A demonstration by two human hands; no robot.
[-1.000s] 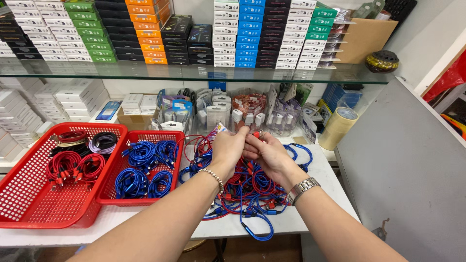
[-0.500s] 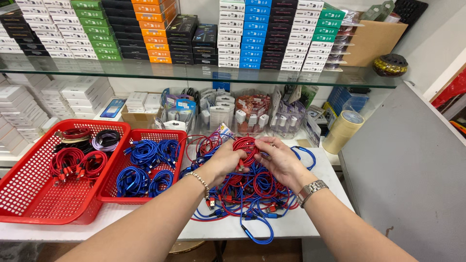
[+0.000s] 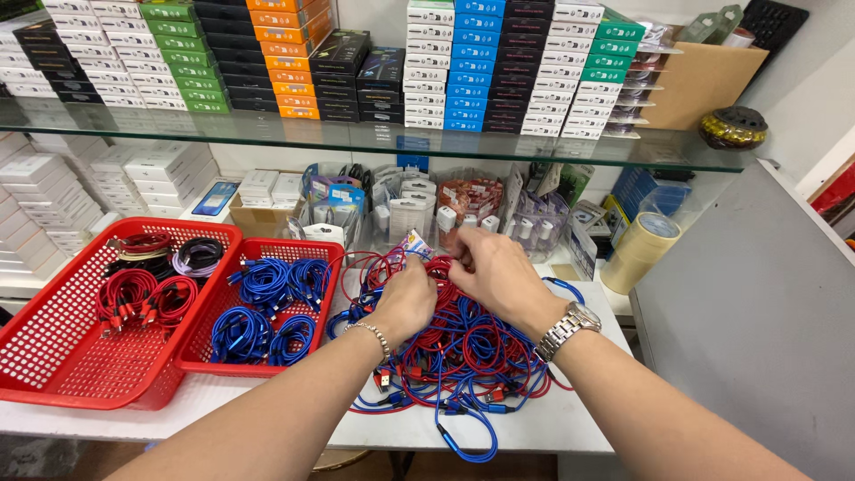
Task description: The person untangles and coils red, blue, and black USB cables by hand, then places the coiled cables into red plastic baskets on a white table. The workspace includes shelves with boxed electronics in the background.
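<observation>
Left hand [image 3: 405,298]: down on the near-left side of the cable heap, knuckles up, fingers curled in and closed on a loop of red cable; a thin chain bracelet [image 3: 371,331] sits on the wrist.
Right hand [image 3: 497,272]: right beside the left, at the top of the heap, fingers bent and pinching red cable strands; the fingertips are buried in the loops, so the exact grip can't be made out. A metal wristwatch [image 3: 567,329] shows on that wrist.
Cable heap [image 3: 463,356]: a tangled pile of red and blue cables on the white tabletop [image 3: 543,426], directly under both hands, just right of the baskets; one blue loop spills toward the front edge.
Near basket [image 3: 200,349]: red plastic, touching the heap's left side, holding coiled blue cables [image 3: 267,307].
Far basket [image 3: 53,356]: red as well, left of the first, with coiled red cables [image 3: 142,297] and a few black, white and lilac coils at its back.
Behind the heap: clear packets and small white items stand in a row against the wall.
Tape roll [image 3: 639,252]: tan, upright at the right end of the tabletop, well apart from the hands.
Glass shelf [image 3: 356,138]: overhead, stacked with rows of small boxes in white, green, orange, black and blue.
Grey panel [image 3: 757,312]: fills the right side beside the tabletop.
</observation>
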